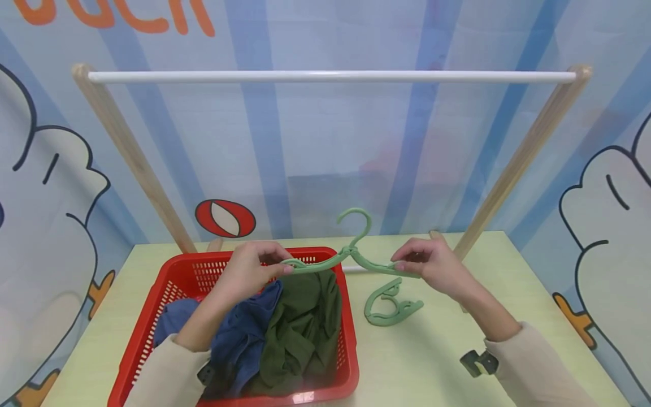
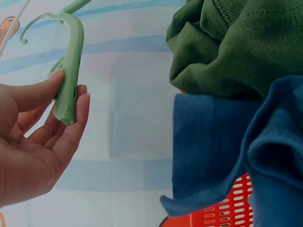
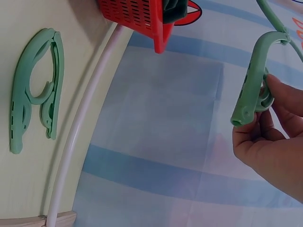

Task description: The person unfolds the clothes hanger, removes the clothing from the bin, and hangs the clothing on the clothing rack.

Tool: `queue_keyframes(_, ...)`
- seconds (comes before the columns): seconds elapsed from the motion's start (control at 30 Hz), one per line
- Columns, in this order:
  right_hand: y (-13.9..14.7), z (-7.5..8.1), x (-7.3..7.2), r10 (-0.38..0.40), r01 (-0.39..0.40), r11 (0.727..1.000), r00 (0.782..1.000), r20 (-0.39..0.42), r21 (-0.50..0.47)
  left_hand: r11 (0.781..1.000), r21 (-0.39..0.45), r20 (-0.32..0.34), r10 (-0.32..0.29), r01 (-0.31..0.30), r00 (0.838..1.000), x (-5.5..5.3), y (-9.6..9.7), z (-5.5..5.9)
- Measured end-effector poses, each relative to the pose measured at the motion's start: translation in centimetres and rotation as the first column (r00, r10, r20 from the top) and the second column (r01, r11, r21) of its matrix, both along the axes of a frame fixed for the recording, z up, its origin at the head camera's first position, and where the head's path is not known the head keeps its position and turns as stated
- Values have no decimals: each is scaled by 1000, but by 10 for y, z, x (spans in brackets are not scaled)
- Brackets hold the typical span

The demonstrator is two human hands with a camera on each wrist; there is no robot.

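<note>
A green folding hanger (image 1: 351, 252), its arms spread wide and its hook upward, is held level between both hands. My left hand (image 1: 254, 264) pinches the left arm's end, thumb on one side and fingers behind, as the left wrist view also shows with the hanger arm (image 2: 72, 71). At the other end, my right hand (image 1: 434, 265) pinches the right arm between thumb and fingers. Below it on the table lies a second green hanger (image 1: 386, 316), folded up. Under the left hand, a red basket (image 1: 351, 362) contains blue cloth (image 1: 244, 333) and dark green cloth (image 1: 300, 328).
A rack with a white rail (image 1: 330, 77) and slanted wooden posts (image 1: 137, 158) stands over the back of the pale table (image 1: 427, 362). Its lower white bar (image 3: 80, 123) runs near the table's back edge. Behind hangs a striped blue backdrop (image 1: 330, 141).
</note>
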State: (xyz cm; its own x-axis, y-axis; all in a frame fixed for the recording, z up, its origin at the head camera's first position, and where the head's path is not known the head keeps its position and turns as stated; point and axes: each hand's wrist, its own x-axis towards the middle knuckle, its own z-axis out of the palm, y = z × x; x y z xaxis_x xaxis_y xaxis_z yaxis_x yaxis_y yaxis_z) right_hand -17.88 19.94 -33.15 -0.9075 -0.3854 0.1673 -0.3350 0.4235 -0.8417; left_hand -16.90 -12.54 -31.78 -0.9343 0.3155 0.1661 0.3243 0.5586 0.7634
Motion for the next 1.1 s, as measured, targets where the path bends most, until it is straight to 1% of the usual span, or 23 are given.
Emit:
queue_keyframes(0.17, -1, -1, 2, -7, 9, 996, 1000, -23, 87, 1000, -12, -29, 18, -18, 999, 2, 1, -1)
queue_keyframes(0.23, -2, -1, 2, -12, 16, 994, 999, -38, 104, 1000, -12, -33, 22, -23, 999, 2, 1, -2)
queue_keyframes(0.37, -3, -2, 1, -16, 24, 994, 997, -71, 107, 1000, -8, -24, 23, -24, 999, 3, 1, -2)
queue_keyframes(0.57, -4, 0, 1, -22, 32, 993, 995, -95, 110, 999, -3, -25, -35, 35, 999, 2, 2, 0)
queue_keyframes(0.77, -6, 0, 2, -2, 20, 991, 990, -138, 130, 995, -72, -20, -68, 67, 997, 1, 5, 0)
queue_keyframes(0.83, -5, 0, 2, 2, 14, 992, 991, -130, 122, 993, -88, -6, -76, 75, 997, 1, 5, 0)
queue_keyframes(0.93, -3, 1, 2, -5, 14, 996, 995, -95, 91, 991, -97, 17, -86, 87, 996, 1, 2, 0)
queue_keyframes(1.0, -1, 1, 2, -12, 18, 997, 997, -77, 74, 991, -100, 23, -83, 85, 996, 2, 1, -1)
queue_keyframes(1.1, 1, 1, 1, -22, 27, 997, 997, -72, 68, 992, -98, 18, -76, 77, 997, 2, -1, -3)
